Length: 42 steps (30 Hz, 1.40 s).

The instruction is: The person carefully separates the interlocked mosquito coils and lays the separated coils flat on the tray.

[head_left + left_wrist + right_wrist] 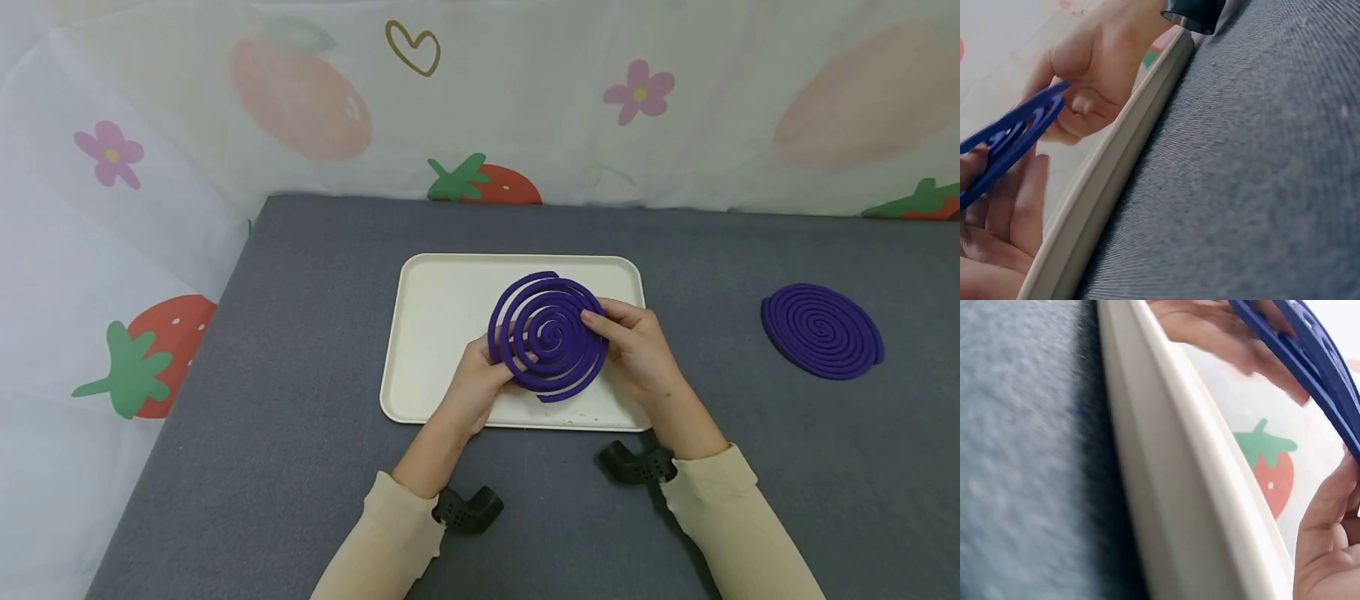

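Observation:
A purple mosquito coil [551, 337] is held above the white tray [442, 333], with gaps showing between its turns. My left hand [476, 375] grips its lower left side, a fingertip showing among the turns. At its right edge, my right hand [637, 346] pinches it, thumb on top and the other fingers partly hidden beneath. From the side in the left wrist view, the coil [1016, 134] appears as two bands standing slightly apart. The right wrist view also shows separated bands of the coil [1310, 362].
A second purple coil [821, 332], tightly wound, lies flat on the grey cloth [300, 333] to the right of the tray. Small dark specks are on the tray near its lower right. A printed curtain [525, 108] hangs behind the table and on its left.

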{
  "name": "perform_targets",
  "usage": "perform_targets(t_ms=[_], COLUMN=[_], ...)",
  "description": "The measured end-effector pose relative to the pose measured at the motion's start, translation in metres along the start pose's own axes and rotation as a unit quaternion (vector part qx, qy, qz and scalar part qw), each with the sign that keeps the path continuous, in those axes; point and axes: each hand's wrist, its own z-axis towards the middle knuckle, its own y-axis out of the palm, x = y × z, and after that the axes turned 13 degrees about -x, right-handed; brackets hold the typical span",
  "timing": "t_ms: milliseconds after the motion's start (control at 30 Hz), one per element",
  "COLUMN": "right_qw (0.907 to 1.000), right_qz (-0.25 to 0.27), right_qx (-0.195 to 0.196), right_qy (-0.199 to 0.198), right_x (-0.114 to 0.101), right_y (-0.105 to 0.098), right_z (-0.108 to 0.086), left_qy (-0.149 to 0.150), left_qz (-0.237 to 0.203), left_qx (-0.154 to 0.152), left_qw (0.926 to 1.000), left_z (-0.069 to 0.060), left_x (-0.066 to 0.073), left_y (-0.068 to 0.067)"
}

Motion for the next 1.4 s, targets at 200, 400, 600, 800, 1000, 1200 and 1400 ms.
perform_targets(t_ms=[200, 400, 600, 800, 1000, 1200, 1400], right_qw=[0.9991, 0.9980, 0.9992, 0.9997, 0.9997, 0.9997, 0.9995], right_qz=[-0.008, -0.013, -0.011, -0.018, -0.020, -0.016, -0.017], right_qx=[-0.042, -0.060, -0.036, -0.015, -0.014, -0.017, -0.015], right_qy=[0.002, 0.014, 0.014, 0.007, 0.006, -0.007, -0.020], right_x=[-0.0026, -0.0033, -0.0045, -0.0047, -0.0037, -0.0022, -0.0008], right_y=[-0.0049, -0.0064, -0.0041, -0.0036, -0.0043, -0.0044, -0.0034], right_z=[-0.0019, -0.0020, -0.0019, -0.0017, -0.0012, -0.0006, 0.0001], left_qy=[-0.024, -0.027, 0.007, 0.017, 0.006, -0.004, 0.000], left_qz=[-0.003, -0.015, -0.044, -0.063, -0.074, -0.085, -0.083], left_qx=[-0.040, -0.051, 0.010, 0.028, 0.028, 0.039, 0.042], left_qw=[0.9989, 0.9982, 0.9990, 0.9975, 0.9969, 0.9956, 0.9957], left_z=[-0.0020, -0.0030, -0.0018, -0.0008, -0.0002, 0.0003, 0.0006], left_x=[0.0036, 0.0031, 0.0022, 0.0044, 0.0056, 0.0033, 0.0026], left_y=[-0.0023, -0.0033, -0.0032, -0.0021, -0.0011, -0.0017, -0.0019])
